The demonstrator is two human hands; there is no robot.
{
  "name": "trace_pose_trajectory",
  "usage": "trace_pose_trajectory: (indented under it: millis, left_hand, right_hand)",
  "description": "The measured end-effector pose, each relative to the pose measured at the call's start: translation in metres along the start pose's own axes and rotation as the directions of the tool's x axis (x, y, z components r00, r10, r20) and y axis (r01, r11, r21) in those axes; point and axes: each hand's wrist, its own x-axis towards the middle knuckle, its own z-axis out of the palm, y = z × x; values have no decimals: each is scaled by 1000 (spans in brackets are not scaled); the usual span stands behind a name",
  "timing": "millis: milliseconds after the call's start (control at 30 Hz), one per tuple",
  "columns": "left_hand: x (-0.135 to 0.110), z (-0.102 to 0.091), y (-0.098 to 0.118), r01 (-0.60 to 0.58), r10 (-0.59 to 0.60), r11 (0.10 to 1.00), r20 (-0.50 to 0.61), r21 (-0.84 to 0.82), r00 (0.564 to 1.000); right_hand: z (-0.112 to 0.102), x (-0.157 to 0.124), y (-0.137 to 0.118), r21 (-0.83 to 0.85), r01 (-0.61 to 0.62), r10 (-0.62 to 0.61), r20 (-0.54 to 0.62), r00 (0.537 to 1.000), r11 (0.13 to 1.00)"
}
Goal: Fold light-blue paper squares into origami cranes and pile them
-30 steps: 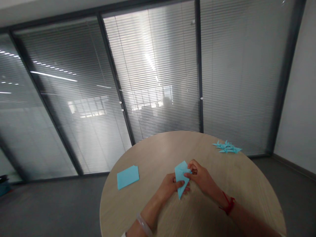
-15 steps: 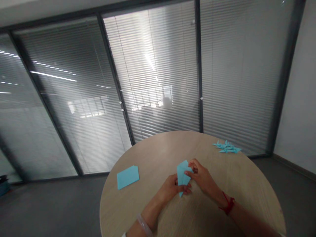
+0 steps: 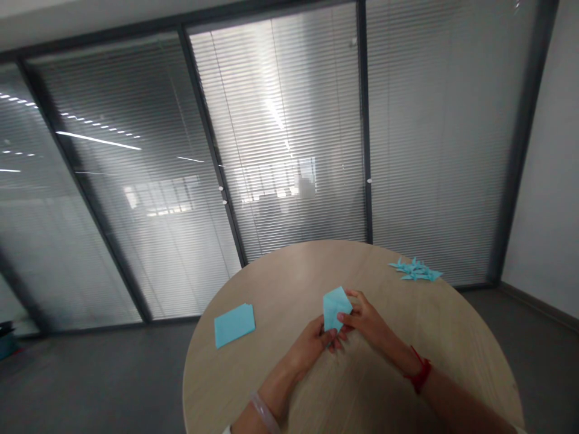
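Observation:
A small folded piece of light blue paper [image 3: 335, 304] is held up between my two hands above the table. Its top comes to a point, and its lower end is partly covered by my fingers. My left hand [image 3: 320, 335] pinches the bottom left of it, thumb on the near face. At the right edge, my right hand [image 3: 359, 314] grips the same paper with the thumb in front and the fingers behind.
A stack of light blue paper sheets [image 3: 234, 326] lies on the left of the round wooden table [image 3: 289, 271]. Several folded blue paper cranes [image 3: 416, 269] are heaped near its far right edge. Glass panels with blinds [image 3: 289, 132] stand behind the table.
The folded paper has tipped and moved up slightly in my hands, and its lower tip no longer shows. My right fingers have shifted from its upper right corner down along its right edge.

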Motion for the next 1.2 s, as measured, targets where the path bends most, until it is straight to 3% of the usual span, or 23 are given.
trace_pose_trajectory:
  millis: [167,367,533,1200]
  left_hand:
    - [1,-1,-4,-8,9,999,19,-51,1000]
    - [1,0,-5,121,-118,978,30,-168,993]
    - [0,1,-4,214,-209,957,45,-198,977]
    - [-4,3,-2,247,-241,910,59,-333,969]
  right_hand:
    - [-1,-2,-1,-41,39,-33,132,991,998]
    - [-3,-2,-3,-108,46,-49,-28,998,993]
    - [-4,-1,0,-86,71,-76,-52,996,994]
    - [-5,1,4,-90,75,-82,-79,993,993]
